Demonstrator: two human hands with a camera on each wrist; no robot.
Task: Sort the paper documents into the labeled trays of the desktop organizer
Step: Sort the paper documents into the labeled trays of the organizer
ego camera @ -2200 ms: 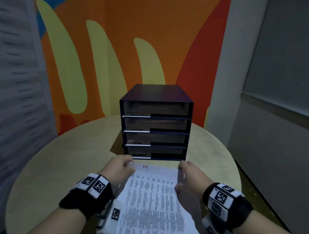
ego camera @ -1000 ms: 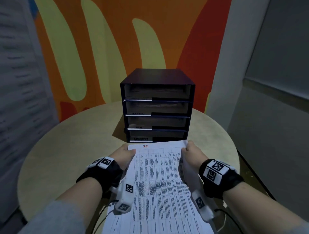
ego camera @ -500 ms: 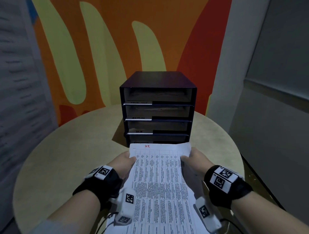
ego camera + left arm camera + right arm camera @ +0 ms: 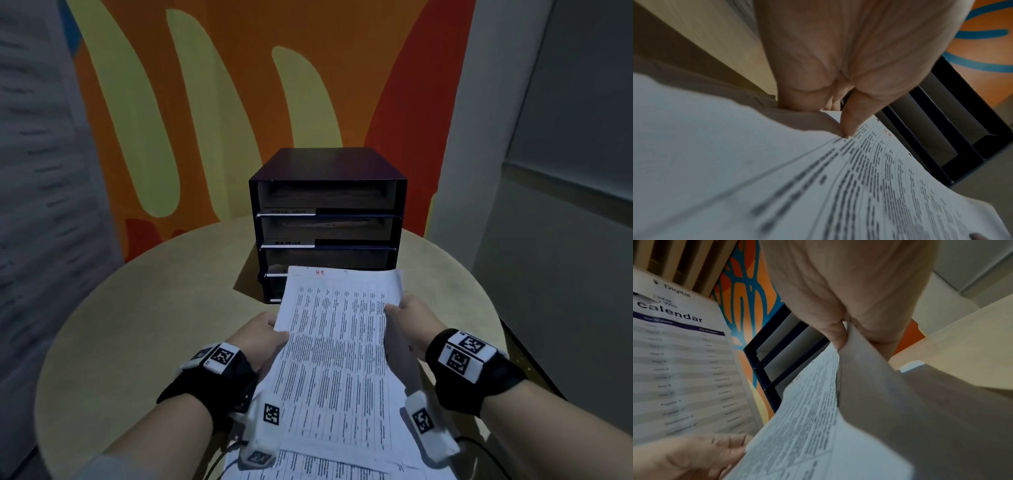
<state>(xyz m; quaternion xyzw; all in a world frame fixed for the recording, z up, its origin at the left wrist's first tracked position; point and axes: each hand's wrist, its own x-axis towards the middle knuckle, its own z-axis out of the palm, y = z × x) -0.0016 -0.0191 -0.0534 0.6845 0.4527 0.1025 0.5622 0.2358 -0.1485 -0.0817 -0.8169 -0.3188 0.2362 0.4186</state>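
A printed sheet [image 4: 337,335] with red "HR" handwritten at its top edge is held in the air in front of the black desktop organizer [image 4: 328,219]. My left hand [image 4: 265,330] pinches its left edge and my right hand [image 4: 406,313] pinches its right edge. The sheet's far edge covers the fronts of the two lower trays. The two upper trays show white label strips and papers inside. In the left wrist view my thumb [image 4: 853,123] presses on the sheet [image 4: 838,186]. The right wrist view shows my right hand's thumb [image 4: 835,335] on the sheet's [image 4: 809,418] edge.
More printed sheets [image 4: 318,469] lie on the round beige table [image 4: 137,325] beneath my wrists. The organizer stands at the table's far side, before an orange and yellow wall. A calendar poster [image 4: 680,363] hangs to the left. A grey wall stands to the right.
Both hands have lifted the HR sheet off the stack and carried it up and forward toward the organizer; its far edge now hides the lower trays' fronts.
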